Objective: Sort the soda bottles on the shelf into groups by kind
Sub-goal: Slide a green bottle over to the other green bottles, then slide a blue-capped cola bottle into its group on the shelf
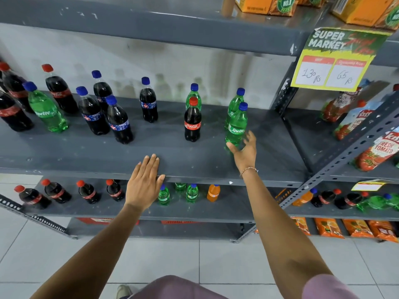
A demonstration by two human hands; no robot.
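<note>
On the grey middle shelf (151,156) stand mixed soda bottles. A green Sprite bottle (236,126) with a blue cap stands at the right, with two more green bottles (234,104) (194,92) behind. My right hand (245,151) is open just below and beside that front Sprite, fingers spread, apart from it or barely touching. A red-capped Coca-Cola bottle (192,121) stands left of it. Dark cola bottles with blue caps (119,121) (148,102) cluster further left, beside another Sprite (46,108) and red-capped colas (60,91). My left hand (144,182) lies flat and open on the shelf's front edge.
The lower shelf holds colas (57,190), small green bottles (164,195) and an orange soda (213,192). A yellow price sign (332,67) hangs at the upper right. Tomato ketchup pouches (375,152) fill the right-hand rack. Orange cartons (265,4) sit on the top shelf.
</note>
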